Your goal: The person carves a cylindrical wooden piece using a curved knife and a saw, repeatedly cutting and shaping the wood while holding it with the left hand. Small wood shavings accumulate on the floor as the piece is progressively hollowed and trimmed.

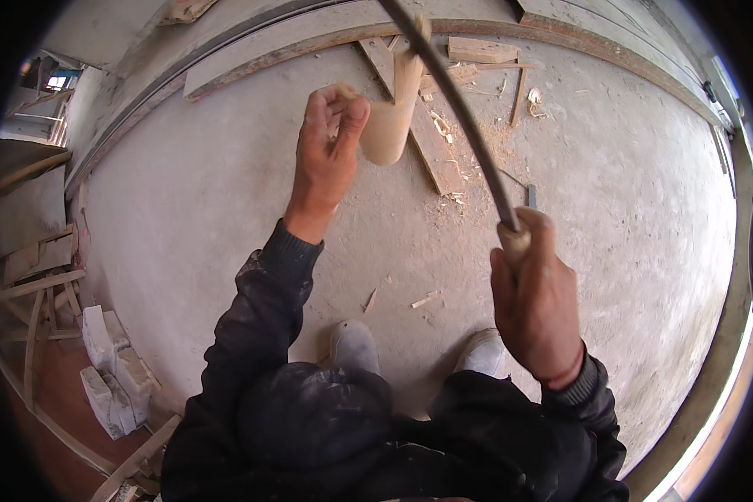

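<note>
From my remote feed, the head camera looks down on a person crouched over a dusty concrete floor [226, 217], both arms in dark sleeves. My left hand [330, 142] is curled shut around the upper end of a pale, rounded block of wood [389, 125], thumb pressed against its side, holding it upright above the floor. My right hand [531, 293] is clenched tight on the light wooden handle [514, 238] of a long tool whose dark, slightly curved blade [460, 117] rises from the fist and crosses just in front of the block's top. I cannot tell whether the blade's edge touches the wood there. Beneath the block a plank [422, 134] lies flat on the floor, ringed by wood shavings [477, 142] and offcuts [481, 50]. A few chips [424, 299] lie scattered nearer the body, just ahead of two grey shoes [356, 345]. A small grey metal piece [531, 196] rests on the floor close beside the raised right fist. White blocks [109, 368] and loose timber strips [33, 289] are stacked at the left edge
</note>
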`<move>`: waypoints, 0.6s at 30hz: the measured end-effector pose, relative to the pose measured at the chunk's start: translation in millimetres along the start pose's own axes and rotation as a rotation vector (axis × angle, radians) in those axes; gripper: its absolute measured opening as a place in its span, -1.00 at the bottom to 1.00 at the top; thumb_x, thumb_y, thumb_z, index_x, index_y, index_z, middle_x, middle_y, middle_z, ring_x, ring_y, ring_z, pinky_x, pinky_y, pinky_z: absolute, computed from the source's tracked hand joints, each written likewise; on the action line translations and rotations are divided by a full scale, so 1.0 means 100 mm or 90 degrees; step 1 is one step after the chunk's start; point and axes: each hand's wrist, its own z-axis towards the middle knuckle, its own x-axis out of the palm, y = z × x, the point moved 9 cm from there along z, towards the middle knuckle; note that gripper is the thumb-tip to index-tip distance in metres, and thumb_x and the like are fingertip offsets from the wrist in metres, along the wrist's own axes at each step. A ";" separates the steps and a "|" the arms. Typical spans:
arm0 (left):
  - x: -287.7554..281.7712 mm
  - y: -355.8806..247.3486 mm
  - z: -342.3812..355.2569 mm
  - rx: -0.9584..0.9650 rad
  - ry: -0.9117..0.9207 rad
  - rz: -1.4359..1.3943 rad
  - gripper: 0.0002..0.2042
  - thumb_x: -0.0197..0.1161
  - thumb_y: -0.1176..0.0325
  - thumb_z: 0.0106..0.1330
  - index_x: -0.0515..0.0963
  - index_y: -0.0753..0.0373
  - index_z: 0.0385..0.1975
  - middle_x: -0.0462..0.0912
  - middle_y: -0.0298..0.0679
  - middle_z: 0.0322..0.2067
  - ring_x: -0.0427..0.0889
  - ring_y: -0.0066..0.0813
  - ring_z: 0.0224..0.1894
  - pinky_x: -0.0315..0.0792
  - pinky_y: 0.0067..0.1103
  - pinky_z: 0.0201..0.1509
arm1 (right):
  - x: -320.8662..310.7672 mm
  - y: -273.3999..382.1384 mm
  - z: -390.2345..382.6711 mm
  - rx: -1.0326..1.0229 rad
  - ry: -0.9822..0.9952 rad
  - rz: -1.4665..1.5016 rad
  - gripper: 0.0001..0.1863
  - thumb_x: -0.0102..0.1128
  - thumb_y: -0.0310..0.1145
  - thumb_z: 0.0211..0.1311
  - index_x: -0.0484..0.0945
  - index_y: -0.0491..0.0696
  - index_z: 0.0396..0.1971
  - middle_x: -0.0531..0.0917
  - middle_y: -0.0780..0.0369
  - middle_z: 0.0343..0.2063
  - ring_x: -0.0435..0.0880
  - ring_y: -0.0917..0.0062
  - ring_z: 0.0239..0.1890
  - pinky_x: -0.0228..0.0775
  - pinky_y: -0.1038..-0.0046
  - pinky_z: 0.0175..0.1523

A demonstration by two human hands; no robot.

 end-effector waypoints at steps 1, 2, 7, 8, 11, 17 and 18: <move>-0.15 0.20 -0.03 -0.023 -0.044 0.043 -0.45 0.16 -0.07 0.65 0.40 0.41 0.19 0.60 -0.08 0.01 0.56 -0.41 0.15 0.44 -0.46 0.31 | 0.10 -0.09 0.04 0.016 0.033 0.000 -0.59 0.23 -0.50 0.46 0.33 -0.15 0.21 0.73 -0.11 -0.32 0.77 -0.11 -0.28 0.60 0.04 -0.23; -0.32 0.55 -0.05 -0.038 -0.088 0.082 -0.41 0.16 -0.08 0.65 0.37 0.44 0.24 0.58 -0.01 0.07 0.56 -0.35 0.19 0.44 -0.43 0.34 | 0.17 -0.13 0.09 -0.036 -0.009 0.001 -0.61 0.23 -0.50 0.46 0.33 -0.14 0.18 0.73 -0.11 -0.33 0.76 -0.12 -0.30 0.60 0.04 -0.24; -0.33 0.33 -0.14 -0.029 -0.137 0.160 -0.29 0.02 -0.11 0.69 0.23 0.49 0.44 0.44 0.20 0.31 0.49 -0.10 0.38 0.38 -0.33 0.46 | 0.18 -0.11 0.16 -0.029 -0.007 0.024 -0.61 0.21 -0.50 0.44 0.34 -0.15 0.17 0.71 -0.09 -0.37 0.75 -0.11 -0.33 0.57 0.03 -0.28; -0.34 0.26 -0.13 -0.018 -0.122 0.141 -0.29 0.00 -0.11 0.70 0.21 0.50 0.46 0.42 0.21 0.33 0.47 -0.07 0.41 0.36 -0.32 0.48 | 0.16 -0.06 0.15 -0.035 -0.002 0.030 -0.65 0.18 -0.50 0.44 0.34 -0.15 0.14 0.71 -0.09 -0.39 0.74 -0.10 -0.34 0.57 0.02 -0.29; -0.43 0.12 -0.13 0.010 -0.193 0.071 -0.31 -0.05 -0.10 0.72 0.22 0.50 0.46 0.42 0.20 0.35 0.46 -0.04 0.42 0.30 -0.31 0.52 | -0.01 0.08 0.03 -0.035 -0.009 0.035 -0.62 0.20 -0.50 0.45 0.34 -0.13 0.17 0.73 -0.08 -0.33 0.75 -0.11 -0.33 0.58 0.02 -0.25; -0.60 0.49 -0.15 -0.051 -0.204 0.089 -0.29 -0.09 -0.18 0.69 0.24 0.34 0.52 0.31 0.06 0.48 0.31 -0.06 0.54 0.16 -0.17 0.62 | 0.46 -0.46 0.15 -0.058 0.015 0.004 -0.62 0.22 -0.51 0.43 0.32 -0.16 0.15 0.73 -0.08 -0.29 0.75 -0.10 -0.31 0.61 0.04 -0.21; -0.64 0.60 -0.12 -0.061 -0.180 0.118 -0.30 -0.08 -0.17 0.70 0.24 0.34 0.52 0.30 0.07 0.49 0.30 -0.06 0.54 0.17 -0.18 0.61 | 0.50 -0.50 0.19 -0.051 -0.001 0.008 -0.62 0.22 -0.51 0.43 0.33 -0.17 0.14 0.73 -0.09 -0.29 0.75 -0.09 -0.30 0.61 0.04 -0.21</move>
